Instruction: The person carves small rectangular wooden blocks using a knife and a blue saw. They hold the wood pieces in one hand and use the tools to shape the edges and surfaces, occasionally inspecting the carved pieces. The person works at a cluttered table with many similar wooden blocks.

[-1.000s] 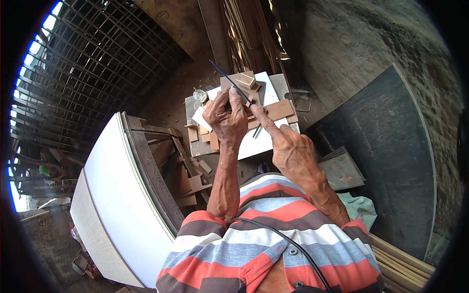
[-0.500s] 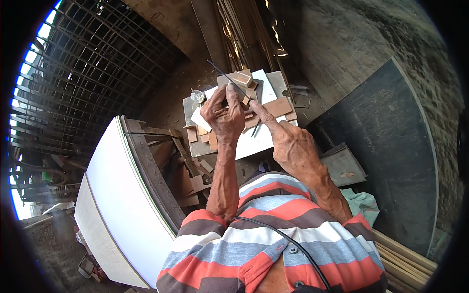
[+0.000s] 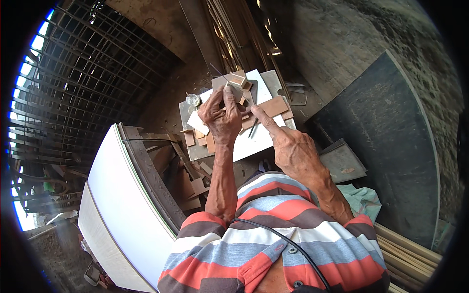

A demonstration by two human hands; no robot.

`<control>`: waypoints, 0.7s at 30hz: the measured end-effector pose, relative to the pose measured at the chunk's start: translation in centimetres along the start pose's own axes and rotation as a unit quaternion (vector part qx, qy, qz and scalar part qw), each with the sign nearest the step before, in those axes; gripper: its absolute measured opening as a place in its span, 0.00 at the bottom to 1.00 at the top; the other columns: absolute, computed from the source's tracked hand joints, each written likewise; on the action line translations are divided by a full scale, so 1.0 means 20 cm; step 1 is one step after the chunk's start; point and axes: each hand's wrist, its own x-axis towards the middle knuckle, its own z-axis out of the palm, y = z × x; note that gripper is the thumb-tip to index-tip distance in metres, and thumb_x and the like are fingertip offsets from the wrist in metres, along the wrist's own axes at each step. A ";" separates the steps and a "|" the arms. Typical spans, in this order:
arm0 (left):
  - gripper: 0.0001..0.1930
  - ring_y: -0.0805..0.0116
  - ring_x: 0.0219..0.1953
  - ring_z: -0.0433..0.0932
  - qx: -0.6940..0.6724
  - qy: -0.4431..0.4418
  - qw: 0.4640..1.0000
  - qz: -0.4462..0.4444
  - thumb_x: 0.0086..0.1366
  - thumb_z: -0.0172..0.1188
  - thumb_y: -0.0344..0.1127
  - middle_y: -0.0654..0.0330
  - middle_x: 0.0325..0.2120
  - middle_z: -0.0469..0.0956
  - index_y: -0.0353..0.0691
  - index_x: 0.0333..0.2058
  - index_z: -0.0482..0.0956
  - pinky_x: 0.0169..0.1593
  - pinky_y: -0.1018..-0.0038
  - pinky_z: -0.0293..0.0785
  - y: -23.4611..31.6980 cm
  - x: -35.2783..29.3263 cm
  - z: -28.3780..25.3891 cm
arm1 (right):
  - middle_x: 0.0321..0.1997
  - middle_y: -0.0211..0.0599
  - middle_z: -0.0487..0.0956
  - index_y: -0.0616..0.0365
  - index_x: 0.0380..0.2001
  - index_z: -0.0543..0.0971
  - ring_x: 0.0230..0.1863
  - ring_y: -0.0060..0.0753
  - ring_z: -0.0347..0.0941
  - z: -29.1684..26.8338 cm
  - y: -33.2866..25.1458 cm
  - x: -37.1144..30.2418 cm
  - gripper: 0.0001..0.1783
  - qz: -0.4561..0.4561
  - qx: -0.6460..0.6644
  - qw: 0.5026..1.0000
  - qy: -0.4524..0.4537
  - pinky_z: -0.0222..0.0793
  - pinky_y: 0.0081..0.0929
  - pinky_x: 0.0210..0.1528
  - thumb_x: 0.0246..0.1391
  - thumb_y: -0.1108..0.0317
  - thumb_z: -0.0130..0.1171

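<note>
A: What are the hands holding?
B: A slender dark rod (image 3: 218, 72), held up above a cluttered bench (image 3: 272, 79), in front of the person's chest.

A: Which way does it point?
B: Its long axis runs diagonally. The far end points away from the person and to their left, sticking out past the left fingertips. The near end slants back toward the person and to the right, ending about at the right index fingertip. Whether it also tips up or down, I cannot tell.

A: And the left hand (image 3: 223, 118)?
B: Its grip is nearly closed: thumb and fingers come together on the rod around the middle of its length, with the thumb uppermost.

A: The right hand (image 3: 296, 152)?
B: The index finger (image 3: 266, 120) reaches out straight, its tip at the rod's near end. The thumb and the other fingertips are hidden, so how far that grip is closed, I cannot tell.

A: What lies around them?
B: On the bench, a white board (image 3: 246, 146), flat brown wood pieces (image 3: 273, 106) and, on the left, a clear container (image 3: 193, 100). A short dark stick (image 3: 253, 128) shows just below the right index finger.
</note>
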 end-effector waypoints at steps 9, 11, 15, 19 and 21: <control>0.12 0.73 0.26 0.82 -0.133 -0.054 0.969 -0.201 0.70 0.55 0.32 0.55 0.27 0.82 0.28 0.43 0.79 0.29 0.78 0.78 0.04 -0.01 0.03 | 0.26 0.57 0.77 0.42 0.70 0.52 0.29 0.58 0.77 -0.01 0.08 0.05 0.37 0.052 0.034 0.996 0.069 0.72 0.50 0.35 0.59 0.73 0.47; 0.12 0.71 0.28 0.83 -0.167 -0.055 0.960 -0.218 0.70 0.54 0.32 0.54 0.29 0.82 0.28 0.44 0.79 0.30 0.77 0.80 0.03 0.00 0.06 | 0.27 0.61 0.77 0.52 0.67 0.56 0.31 0.62 0.77 -0.02 0.07 0.02 0.31 0.081 0.057 0.993 0.069 0.70 0.51 0.35 0.61 0.72 0.46; 0.12 0.70 0.29 0.84 -0.078 -0.099 0.968 -0.218 0.69 0.55 0.32 0.54 0.30 0.83 0.28 0.43 0.80 0.32 0.76 0.81 0.04 -0.01 0.08 | 0.30 0.57 0.78 0.64 0.54 0.62 0.33 0.58 0.78 0.07 0.12 -0.02 0.20 0.028 0.009 0.994 0.108 0.73 0.47 0.34 0.59 0.74 0.47; 0.12 0.72 0.23 0.82 -0.019 -0.088 0.989 -0.115 0.68 0.55 0.33 0.57 0.23 0.82 0.30 0.41 0.82 0.23 0.78 0.79 0.02 -0.02 0.10 | 0.28 0.55 0.78 0.62 0.46 0.64 0.33 0.60 0.78 0.06 0.07 -0.01 0.12 0.070 0.020 0.996 0.059 0.73 0.49 0.33 0.60 0.71 0.47; 0.11 0.73 0.20 0.81 -0.006 -0.091 0.992 -0.086 0.68 0.54 0.31 0.56 0.19 0.81 0.30 0.38 0.82 0.21 0.77 0.76 0.04 -0.01 0.12 | 0.27 0.55 0.78 0.61 0.43 0.64 0.32 0.61 0.77 0.07 0.09 -0.02 0.09 0.074 0.000 0.996 0.043 0.72 0.50 0.32 0.60 0.71 0.46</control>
